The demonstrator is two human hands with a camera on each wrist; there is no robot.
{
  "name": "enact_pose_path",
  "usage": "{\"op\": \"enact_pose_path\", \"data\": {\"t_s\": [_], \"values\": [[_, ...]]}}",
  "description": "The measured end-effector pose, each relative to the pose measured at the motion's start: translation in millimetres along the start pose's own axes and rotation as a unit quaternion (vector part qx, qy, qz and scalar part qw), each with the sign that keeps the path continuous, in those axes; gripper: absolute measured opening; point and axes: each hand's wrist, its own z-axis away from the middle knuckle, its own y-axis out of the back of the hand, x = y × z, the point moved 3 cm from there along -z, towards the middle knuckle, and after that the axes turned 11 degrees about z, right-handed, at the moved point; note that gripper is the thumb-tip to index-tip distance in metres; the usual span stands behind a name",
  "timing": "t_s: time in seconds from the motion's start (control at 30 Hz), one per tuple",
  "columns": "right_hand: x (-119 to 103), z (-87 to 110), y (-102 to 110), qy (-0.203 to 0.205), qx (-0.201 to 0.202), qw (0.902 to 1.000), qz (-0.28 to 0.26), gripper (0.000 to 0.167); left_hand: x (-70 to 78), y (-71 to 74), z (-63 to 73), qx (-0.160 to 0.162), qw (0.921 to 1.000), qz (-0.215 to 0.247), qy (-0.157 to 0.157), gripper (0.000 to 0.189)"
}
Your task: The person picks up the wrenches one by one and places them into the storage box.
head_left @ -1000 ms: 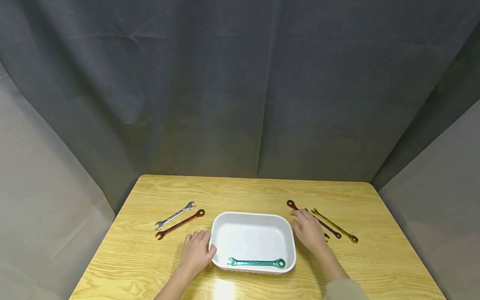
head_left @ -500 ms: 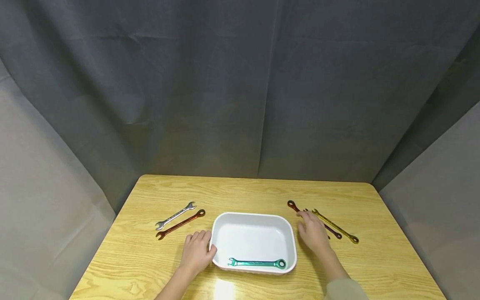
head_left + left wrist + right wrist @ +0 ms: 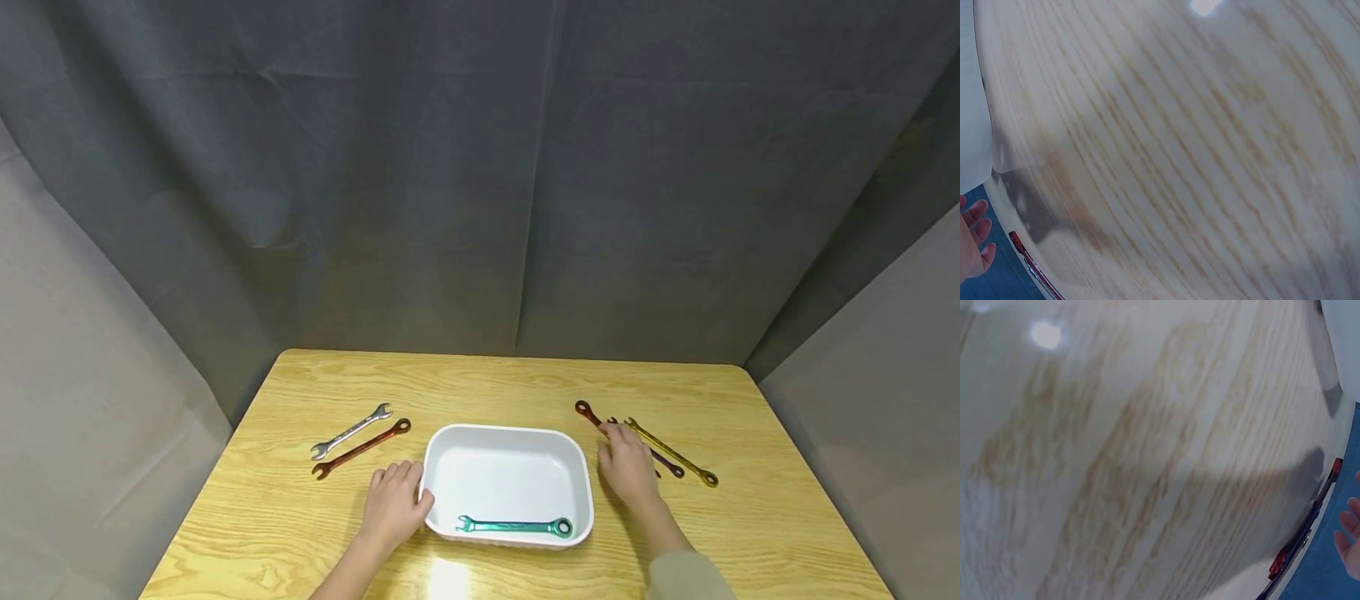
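Observation:
My left hand [image 3: 392,502] is at the left wall of a white rectangular dish [image 3: 555,434], gripping its rim with the thumb over the edge and the fingers outside. Inside the dish, along the near wall, lies a green ratcheting wrench [image 3: 513,527]. My right hand [image 3: 628,467] is low over a red ratcheting wrench [image 3: 584,408], its fingertips right at the shaft, and covers the middle of it. I cannot tell whether the fingers pinch it. Close beside lies a purple wrench [image 3: 669,467], partly hidden by the hand. In the right wrist view several right fingers [image 3: 1349,523] show beside the wrenches.
Farther right lies a gold wrench [image 3: 671,452]. Left of the dish, a silver open-end wrench [image 3: 350,432] and another red wrench [image 3: 362,448] lie side by side on the wooden table [image 3: 480,385]. Grey cloth [image 3: 420,208] hangs behind the table.
My right hand has shifted slightly to the right along the red wrench, uncovering more of its ring end. The left hand and the dish stay in place.

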Motion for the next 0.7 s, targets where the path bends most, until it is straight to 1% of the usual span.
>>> {"op": "enact_pose_path", "data": {"t_s": [0.13, 0.33, 0.5, 0.7], "values": [[0, -0.7, -3, -0.004, 0.005, 1.0, 0.006, 0.03, -0.3, -0.4, 0.2, -0.001, 1.0, 0.001, 0.001, 0.032], [1, -1.7, -8, -0.026, -0.011, 0.9995, 0.011, 0.031, -0.8, -1.0, 0.1, 0.002, 1.0, 0.003, -0.002, 0.033], [5, -3.0, -11, -0.041, -0.028, 0.9986, 0.016, 0.036, -0.4, -0.6, 0.4, 0.001, 1.0, 0.005, -0.001, 0.033], [8, -4.4, -11, -0.044, -0.028, 0.9984, 0.023, 0.038, -0.4, -0.2, 0.3, 0.001, 1.0, 0.004, 0.0, 0.033]]}}
